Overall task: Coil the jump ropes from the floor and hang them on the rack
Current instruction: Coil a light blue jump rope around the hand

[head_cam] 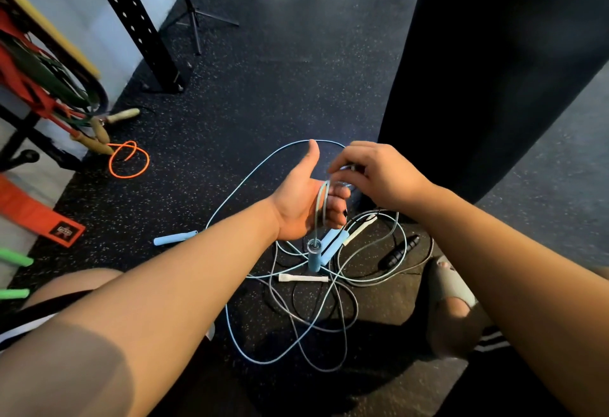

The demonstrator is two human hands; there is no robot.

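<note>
Low over the dark speckled rubber floor (263, 87), two bare hands at work. Left hand (303, 205) palm towards the camera, thumb raised, fingers curled round a few loops of a thin grey-blue plastic jump rope (324, 199). Right hand (372, 172) just beyond it, pinching the same cord at the fingertips, close against the left fingers. One blue-grey foam hanging handle (314, 256) of that rope straight down below the left hand, cap end up, over the pile.

Under the hands, a tangle of pale blue, grey and black cords (250, 344) on the floor; number of ropes hard to tell. Counted there:
- two light blue foam handles (333, 242), one just beside the hanging one, one apart to the left
- two slim white handles (303, 278)
- black handles (398, 251) on the right, count unclear

Near right of the tangle, one foot in a grey sandal (451, 284).

Far left, one black metal rack (19, 139) hung with red and green bands (33, 63). At its foot, three wooden handles (100, 131) and one orange cord loop (128, 159). Near left, two green foam handles (16, 260) and one red strap (33, 215). Far right, one black punch bag (494, 70).
</note>
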